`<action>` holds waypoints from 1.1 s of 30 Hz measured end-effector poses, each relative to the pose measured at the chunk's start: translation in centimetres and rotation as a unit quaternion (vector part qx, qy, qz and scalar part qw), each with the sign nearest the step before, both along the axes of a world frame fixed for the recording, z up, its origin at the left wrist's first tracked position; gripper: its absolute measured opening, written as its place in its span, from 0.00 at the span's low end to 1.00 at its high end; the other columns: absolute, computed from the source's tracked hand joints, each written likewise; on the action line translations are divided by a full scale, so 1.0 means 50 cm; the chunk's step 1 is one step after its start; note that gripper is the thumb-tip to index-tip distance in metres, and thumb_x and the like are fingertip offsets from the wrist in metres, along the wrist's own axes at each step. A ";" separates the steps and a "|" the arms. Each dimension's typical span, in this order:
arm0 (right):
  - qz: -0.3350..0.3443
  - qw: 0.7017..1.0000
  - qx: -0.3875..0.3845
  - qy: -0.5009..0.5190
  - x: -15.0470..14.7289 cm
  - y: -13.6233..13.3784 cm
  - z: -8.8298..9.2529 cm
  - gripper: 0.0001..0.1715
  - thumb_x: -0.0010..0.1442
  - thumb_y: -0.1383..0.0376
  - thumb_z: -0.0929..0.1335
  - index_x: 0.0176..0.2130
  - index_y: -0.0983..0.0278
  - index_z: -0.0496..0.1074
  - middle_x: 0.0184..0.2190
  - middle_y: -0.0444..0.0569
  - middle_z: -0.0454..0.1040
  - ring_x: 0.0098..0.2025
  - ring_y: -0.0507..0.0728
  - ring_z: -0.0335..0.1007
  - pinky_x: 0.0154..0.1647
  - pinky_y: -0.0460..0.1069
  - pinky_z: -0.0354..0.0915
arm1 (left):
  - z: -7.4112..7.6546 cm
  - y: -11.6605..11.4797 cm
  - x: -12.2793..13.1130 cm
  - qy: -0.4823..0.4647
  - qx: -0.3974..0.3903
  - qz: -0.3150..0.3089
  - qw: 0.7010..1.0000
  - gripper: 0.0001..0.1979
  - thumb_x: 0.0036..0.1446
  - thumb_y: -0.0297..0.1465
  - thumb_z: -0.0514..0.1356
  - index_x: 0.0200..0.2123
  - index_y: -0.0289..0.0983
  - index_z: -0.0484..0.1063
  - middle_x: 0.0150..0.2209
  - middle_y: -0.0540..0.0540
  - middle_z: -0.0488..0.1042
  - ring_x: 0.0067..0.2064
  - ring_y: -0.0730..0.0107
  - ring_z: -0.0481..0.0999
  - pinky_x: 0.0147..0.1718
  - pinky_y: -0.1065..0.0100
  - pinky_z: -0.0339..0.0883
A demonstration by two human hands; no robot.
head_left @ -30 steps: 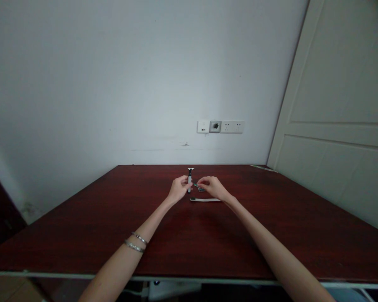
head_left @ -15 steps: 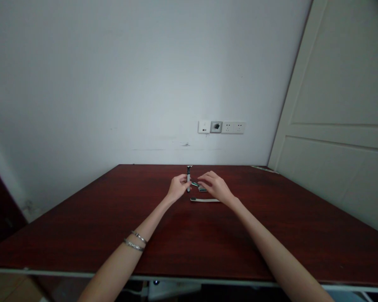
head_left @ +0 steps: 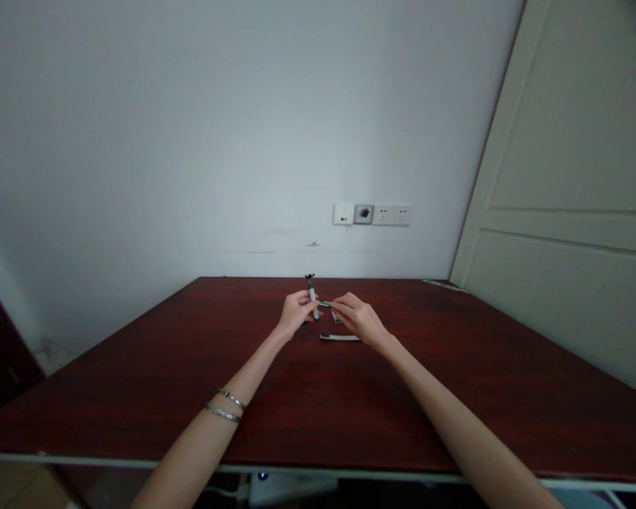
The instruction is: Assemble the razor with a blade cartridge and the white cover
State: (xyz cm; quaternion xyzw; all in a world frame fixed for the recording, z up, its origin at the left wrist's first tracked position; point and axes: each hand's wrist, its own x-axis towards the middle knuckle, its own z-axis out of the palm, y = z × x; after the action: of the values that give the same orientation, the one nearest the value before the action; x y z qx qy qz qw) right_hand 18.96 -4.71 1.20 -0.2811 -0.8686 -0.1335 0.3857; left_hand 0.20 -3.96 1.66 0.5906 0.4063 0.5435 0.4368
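Over the surface (head_left: 339, 403), the left hand (head_left: 295, 311) grips a near-upright grey handle (head_left: 312, 294), top leaning left, while the right hand (head_left: 361, 319) pinches a small green piece (head_left: 324, 303) lying crosswise between them, pointing at the handle, contact unclear

Pale strip (head_left: 340, 338) partly behind right hand (head_left: 362, 319); green piece (head_left: 324, 304) unidentifiably small.

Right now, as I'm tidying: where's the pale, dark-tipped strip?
In the head view, the strip lies on the table just right of centre, partly hidden by the right hand.
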 end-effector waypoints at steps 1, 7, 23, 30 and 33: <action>0.008 1.000 -0.004 0.025 -0.001 0.002 -0.001 0.16 0.61 0.66 0.60 0.45 0.61 0.71 0.38 0.53 0.72 0.40 0.55 0.66 0.39 0.49 0.66 | 0.004 -0.002 -0.002 -0.004 -0.003 -0.002 1.000 0.13 0.45 0.31 0.63 0.35 0.32 0.69 0.31 0.43 0.76 0.26 0.67 0.77 0.18 0.76 0.65; 0.006 0.956 -0.132 0.260 -0.009 0.025 0.010 0.15 0.59 0.60 0.62 0.37 0.65 0.74 0.33 0.52 0.75 0.30 0.54 0.71 0.30 0.47 0.68 | 0.026 -0.010 -0.004 -0.026 -0.017 0.012 0.999 0.18 0.43 0.29 0.65 0.40 0.32 0.70 0.33 0.41 0.77 0.28 0.66 0.77 0.22 0.73 0.67; 0.053 0.829 -0.394 0.394 -0.011 0.074 0.037 0.18 0.48 0.57 0.69 0.33 0.70 0.75 0.27 0.51 0.76 0.23 0.50 0.67 0.12 0.42 0.64 | -0.022 0.007 0.007 0.135 0.073 0.031 0.988 0.12 0.42 0.24 0.63 0.32 0.34 0.67 0.24 0.48 0.74 0.24 0.70 0.74 0.21 0.74 0.64; 0.077 0.838 -0.409 0.351 -0.025 0.068 0.066 0.19 0.49 0.56 0.68 0.34 0.70 0.75 0.28 0.50 0.75 0.25 0.50 0.67 0.13 0.40 0.64 | -0.044 0.002 0.011 0.218 0.163 0.065 0.960 0.10 0.45 0.30 0.63 0.32 0.35 0.66 0.24 0.51 0.73 0.24 0.73 0.71 0.22 0.75 0.59; 0.089 0.843 -0.411 0.336 -0.030 0.067 0.069 0.20 0.49 0.56 0.68 0.35 0.69 0.76 0.28 0.50 0.75 0.24 0.50 0.67 0.14 0.41 0.64 | -0.040 -0.009 0.015 0.258 0.184 0.088 0.944 0.10 0.45 0.31 0.63 0.31 0.36 0.66 0.23 0.52 0.71 0.23 0.74 0.69 0.22 0.75 0.56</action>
State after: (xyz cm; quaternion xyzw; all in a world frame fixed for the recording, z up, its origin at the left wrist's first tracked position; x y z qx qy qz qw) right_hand 17.45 -1.34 4.65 -0.3629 -0.6825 0.3729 0.5133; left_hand 0.93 -4.38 -0.33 0.7424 0.4489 0.4739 0.1509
